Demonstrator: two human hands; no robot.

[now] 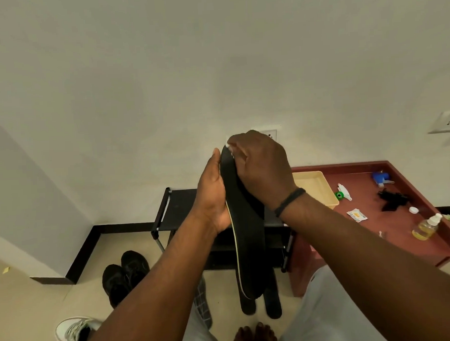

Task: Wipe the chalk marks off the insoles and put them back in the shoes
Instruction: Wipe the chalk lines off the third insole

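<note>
At frame centre, my left hand (212,196) cups a black insole (243,221) held upright; my right hand (260,166) pinches something white against its top. Black shoes (125,275) sit lower left.

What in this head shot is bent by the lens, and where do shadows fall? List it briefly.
Head view: wide-angle lens bows the wall skirting and stretches both forearms toward the corners; light is soft and even, no glare; the wall socket casts a faint shadow below it; the left hand and right hand holding the insole look sharp, with fine detail on the maroon table small.
</note>
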